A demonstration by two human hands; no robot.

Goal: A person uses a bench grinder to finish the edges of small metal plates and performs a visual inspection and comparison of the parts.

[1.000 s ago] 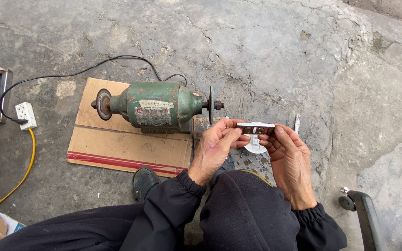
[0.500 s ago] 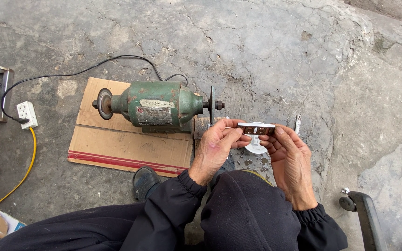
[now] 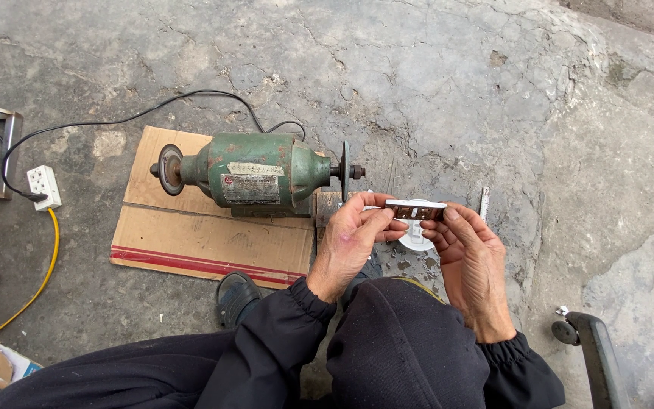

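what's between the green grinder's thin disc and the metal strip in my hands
In the head view, only the left hand's fingertips and a bit of wooden block lie between the green grinder's disc and the metal strip.

one view only, from a camera on the person's head, looking steeply down over dark-clad knees at the cracked concrete floor (image 3: 493, 91). it sits close above the left hand (image 3: 350, 238) and right hand (image 3: 474, 257), near frame centre. the green bench grinder (image 3: 255, 174) on cardboard (image 3: 191, 242) lies just beyond, left of centre; a white power strip (image 3: 43, 187) marks the left edge.
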